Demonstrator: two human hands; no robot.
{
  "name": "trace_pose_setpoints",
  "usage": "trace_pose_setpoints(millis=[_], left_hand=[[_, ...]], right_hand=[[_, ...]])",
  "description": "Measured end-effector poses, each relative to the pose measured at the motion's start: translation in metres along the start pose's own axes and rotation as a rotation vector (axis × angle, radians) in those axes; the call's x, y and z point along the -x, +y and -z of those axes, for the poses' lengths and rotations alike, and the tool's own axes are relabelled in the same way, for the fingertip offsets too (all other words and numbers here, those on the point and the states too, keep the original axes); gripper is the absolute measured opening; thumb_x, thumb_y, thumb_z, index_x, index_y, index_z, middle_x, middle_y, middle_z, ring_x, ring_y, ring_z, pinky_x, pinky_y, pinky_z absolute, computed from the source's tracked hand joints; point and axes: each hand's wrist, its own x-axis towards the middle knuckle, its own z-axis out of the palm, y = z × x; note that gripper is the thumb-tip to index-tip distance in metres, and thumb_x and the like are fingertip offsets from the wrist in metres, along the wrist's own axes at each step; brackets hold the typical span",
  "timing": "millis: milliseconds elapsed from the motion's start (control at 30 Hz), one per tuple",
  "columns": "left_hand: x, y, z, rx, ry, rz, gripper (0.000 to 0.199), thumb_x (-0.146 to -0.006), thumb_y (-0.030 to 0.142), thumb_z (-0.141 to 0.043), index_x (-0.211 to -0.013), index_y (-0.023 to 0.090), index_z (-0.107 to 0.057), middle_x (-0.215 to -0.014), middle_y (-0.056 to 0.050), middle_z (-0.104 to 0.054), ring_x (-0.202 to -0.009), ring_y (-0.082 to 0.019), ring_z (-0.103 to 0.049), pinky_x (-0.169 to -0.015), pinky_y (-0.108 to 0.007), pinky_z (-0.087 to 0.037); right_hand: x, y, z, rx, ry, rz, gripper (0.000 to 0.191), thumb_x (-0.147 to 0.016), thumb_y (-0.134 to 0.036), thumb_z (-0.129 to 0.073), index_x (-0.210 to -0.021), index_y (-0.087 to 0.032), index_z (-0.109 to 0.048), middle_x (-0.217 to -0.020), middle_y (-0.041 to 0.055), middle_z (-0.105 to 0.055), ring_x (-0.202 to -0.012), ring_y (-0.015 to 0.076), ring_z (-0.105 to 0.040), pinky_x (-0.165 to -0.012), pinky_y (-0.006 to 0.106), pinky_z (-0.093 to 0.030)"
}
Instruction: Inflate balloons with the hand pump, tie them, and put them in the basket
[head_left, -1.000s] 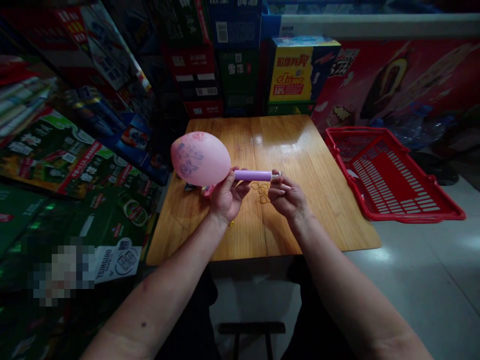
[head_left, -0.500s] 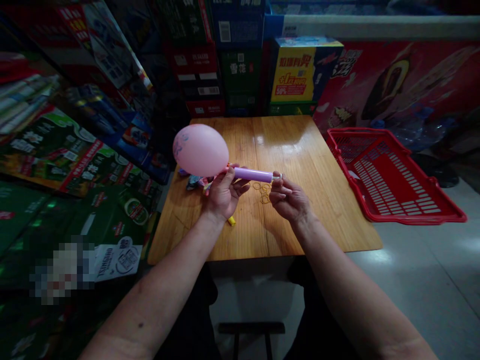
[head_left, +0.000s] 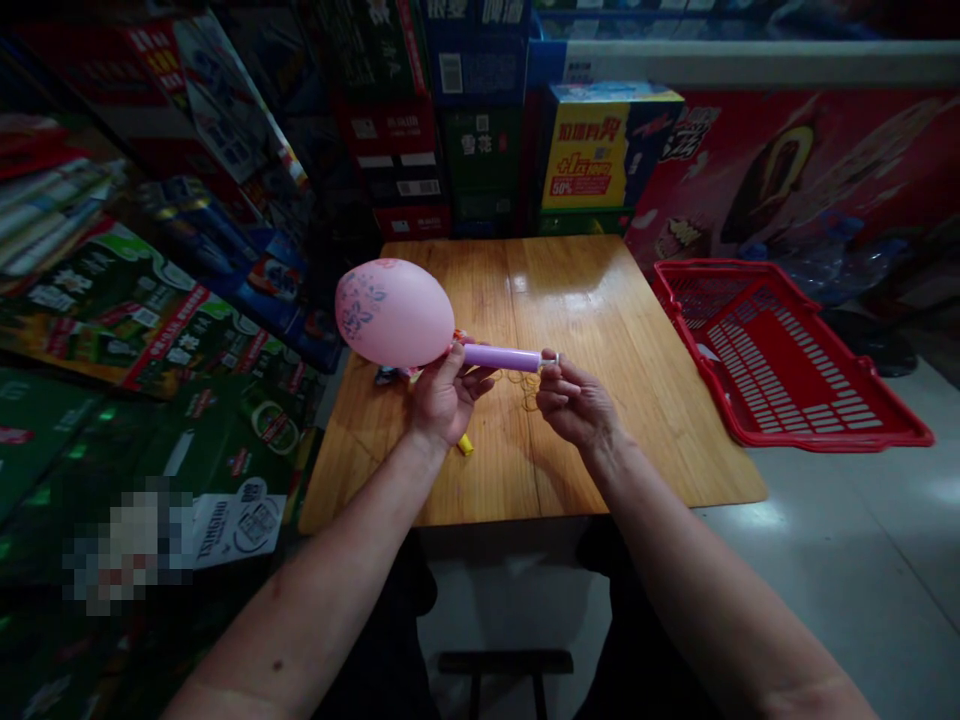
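Note:
A pink balloon (head_left: pixel 397 312) with a blue printed pattern, partly inflated, sits on the nozzle end of a purple hand pump (head_left: pixel 501 358). My left hand (head_left: pixel 444 395) is closed around the balloon's neck and that end of the pump; the nozzle itself is hidden by the fingers. My right hand (head_left: pixel 576 400) grips the pump's white handle (head_left: pixel 550 361), which is close to the barrel. Under the balloon lie uninflated balloons (head_left: pixel 388 375), partly covered. A yellow balloon (head_left: pixel 466 444) lies below my left wrist, and several rubber bands (head_left: pixel 529 390) lie beneath the pump.
The wooden table (head_left: pixel 637 440) stands before me. To its right is a red shopping basket (head_left: pixel 795 360), with plastic bottles (head_left: pixel 847 255) behind. Stacked drink cartons (head_left: pixel 480 150) and a yellow box (head_left: pixel 585 150) border the back; more cartons (head_left: pixel 225 420) crowd the left. A stool (head_left: pixel 506 662) shows below.
The balloon looks slightly larger and has shifted left, with more of its printed pattern showing. Both hands keep their hold on the pump, which has moved slightly left and lower.

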Motion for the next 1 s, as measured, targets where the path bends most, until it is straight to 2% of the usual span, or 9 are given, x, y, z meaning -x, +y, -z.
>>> trace_pose_setpoints(millis=[167, 233, 333, 467, 600, 733, 933, 1000], left_hand=[[-0.012, 0.019, 0.005, 0.024, 0.024, -0.037, 0.027, -0.085, 0.037, -0.073, -0.105, 0.018, -0.068, -0.106, -0.009, -0.074, -0.082, -0.019, -0.073, -0.064, -0.025, -0.058], [-0.013, 0.020, 0.005, 0.024, 0.056, -0.071, 0.026, -0.085, 0.036, -0.073, -0.104, 0.018, -0.068, -0.106, -0.009, -0.074, -0.081, -0.018, -0.072, -0.065, -0.025, -0.057], [-0.007, 0.009, 0.000, 0.022, 0.062, -0.042, 0.029, -0.084, 0.037, -0.074, -0.107, 0.021, -0.068, -0.107, -0.007, -0.073, -0.081, -0.017, -0.072, -0.066, -0.027, -0.058], [0.002, -0.006, -0.006, -0.001, 0.025, 0.008, 0.031, -0.084, 0.039, -0.075, -0.108, 0.022, -0.068, -0.107, -0.007, -0.073, -0.082, -0.019, -0.073, -0.067, -0.028, -0.058], [-0.004, 0.005, -0.001, 0.012, 0.015, -0.006, 0.030, -0.084, 0.037, -0.075, -0.108, 0.020, -0.068, -0.107, -0.007, -0.073, -0.084, -0.019, -0.073, -0.069, -0.028, -0.059], [-0.010, 0.018, 0.003, 0.027, 0.038, -0.080, 0.029, -0.083, 0.036, -0.076, -0.104, 0.018, -0.068, -0.107, -0.010, -0.073, -0.083, -0.018, -0.072, -0.070, -0.027, -0.059], [0.005, -0.004, -0.007, 0.005, -0.002, 0.006, 0.034, -0.084, 0.039, -0.075, -0.112, 0.022, -0.067, -0.113, -0.008, -0.072, -0.088, -0.020, -0.073, -0.070, -0.028, -0.060], [0.005, -0.006, -0.007, 0.014, 0.006, 0.009, 0.033, -0.084, 0.038, -0.075, -0.111, 0.021, -0.068, -0.112, -0.008, -0.072, -0.088, -0.020, -0.073, -0.071, -0.028, -0.060]], right_hand=[[0.009, -0.029, 0.001, 0.011, 0.034, 0.091, 0.017, -0.102, -0.014, -0.045, -0.098, -0.016, -0.061, -0.068, -0.0050, -0.063, -0.039, -0.0006, -0.039, -0.042, 0.010, -0.038], [0.010, -0.032, 0.001, 0.001, 0.065, 0.122, 0.019, -0.102, -0.014, -0.044, -0.097, -0.016, -0.062, -0.067, -0.0054, -0.063, -0.038, -0.0008, -0.039, -0.042, 0.010, -0.037], [0.006, -0.018, 0.001, -0.006, 0.078, 0.078, 0.015, -0.101, -0.014, -0.048, -0.097, -0.015, -0.062, -0.067, -0.0049, -0.063, -0.037, -0.0008, -0.039, -0.041, 0.010, -0.038], [0.001, 0.001, 0.002, -0.029, 0.027, 0.010, 0.008, -0.099, -0.013, -0.053, -0.100, -0.015, -0.060, -0.070, -0.0043, -0.065, -0.038, -0.0009, -0.040, -0.042, 0.011, -0.039], [0.006, -0.015, 0.004, -0.030, 0.016, 0.020, 0.013, -0.100, -0.012, -0.048, -0.100, -0.014, -0.060, -0.071, -0.0036, -0.065, -0.038, -0.0011, -0.040, -0.042, 0.011, -0.040], [0.011, -0.029, 0.003, -0.018, 0.027, 0.108, 0.014, -0.099, -0.011, -0.048, -0.098, -0.017, -0.061, -0.067, -0.0059, -0.064, -0.039, -0.0007, -0.042, -0.042, 0.010, -0.040], [0.002, -0.001, 0.002, -0.054, 0.015, 0.049, 0.009, -0.099, -0.013, -0.051, -0.101, -0.015, -0.060, -0.072, -0.0032, -0.066, -0.039, -0.0003, -0.042, -0.042, 0.012, -0.041], [0.001, 0.001, 0.003, -0.060, 0.010, 0.031, 0.011, -0.100, -0.013, -0.049, -0.101, -0.015, -0.060, -0.073, -0.0027, -0.066, -0.039, -0.0002, -0.042, -0.043, 0.012, -0.041]])
